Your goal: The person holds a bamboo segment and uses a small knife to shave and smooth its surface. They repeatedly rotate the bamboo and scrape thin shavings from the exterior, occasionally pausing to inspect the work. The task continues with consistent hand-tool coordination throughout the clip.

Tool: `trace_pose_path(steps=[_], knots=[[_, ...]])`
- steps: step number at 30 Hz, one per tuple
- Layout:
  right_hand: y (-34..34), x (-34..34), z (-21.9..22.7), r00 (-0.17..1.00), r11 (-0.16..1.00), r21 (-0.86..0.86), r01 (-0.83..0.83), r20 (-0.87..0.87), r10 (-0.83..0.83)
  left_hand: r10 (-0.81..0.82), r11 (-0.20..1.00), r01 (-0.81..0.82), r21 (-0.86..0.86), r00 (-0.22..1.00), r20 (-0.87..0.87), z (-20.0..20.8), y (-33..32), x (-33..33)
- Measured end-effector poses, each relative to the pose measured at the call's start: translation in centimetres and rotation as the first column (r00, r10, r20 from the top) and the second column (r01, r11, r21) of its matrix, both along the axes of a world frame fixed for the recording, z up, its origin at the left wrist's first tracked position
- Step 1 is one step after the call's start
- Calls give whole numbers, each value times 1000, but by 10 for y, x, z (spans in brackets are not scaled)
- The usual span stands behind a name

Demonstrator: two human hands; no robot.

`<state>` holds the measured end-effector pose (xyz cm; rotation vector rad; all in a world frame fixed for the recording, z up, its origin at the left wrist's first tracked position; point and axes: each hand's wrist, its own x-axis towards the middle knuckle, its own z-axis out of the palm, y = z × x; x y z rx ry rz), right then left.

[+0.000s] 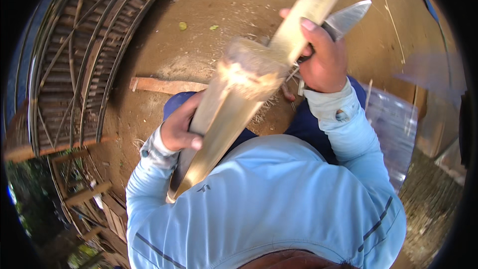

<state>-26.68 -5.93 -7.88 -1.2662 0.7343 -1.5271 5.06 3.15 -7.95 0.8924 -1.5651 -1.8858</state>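
A thick split length of bamboo (226,119) lies slantwise before my chest, its swollen joint in the middle smeared by motion. My left hand (181,124) is closed around its lower part, thumb on top. Beyond the joint runs a flat, pale bamboo strip (311,12); whether it is one piece with the rest I cannot tell. My right hand (326,65) grips this strip, thumb pressed on its face. The same hand also holds a knife (348,20), its broad blade pointing up and right, the handle mostly covered by my fingers.
A slatted bamboo frame (84,60) stands on the left. On the dirt floor lie a flat wooden piece (164,85) and scattered shavings (264,109). Clear plastic sheeting (391,124) is at my right, with wooden pieces (99,199) at lower left.
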Motion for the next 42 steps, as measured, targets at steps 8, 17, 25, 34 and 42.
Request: trace_pose_path(steps=[8, 17, 25, 34, 42], knots=[[-16, 2, -46, 986, 986, 145, -77, 156, 54, -146, 955, 191, 228, 969, -199, -46, 15, 33], [-22, 12, -28, 980, 979, 201, -23, 199, -18, -199, 907, 331, 260, 882, -428, -95, -12, 13], [-68, 31, -39, 972, 973, 202, -110, 224, 64, -56, 904, 261, 339, 858, -511, -96, -5, 18], [-105, 63, -44, 979, 903, 389, -182, 158, 130, 81, 915, 105, 390, 898, -432, -91, 3, 22], [-118, 83, -50, 972, 881, 418, -223, 163, 168, 181, 914, 12, 406, 883, -433, -109, 9, 25]])
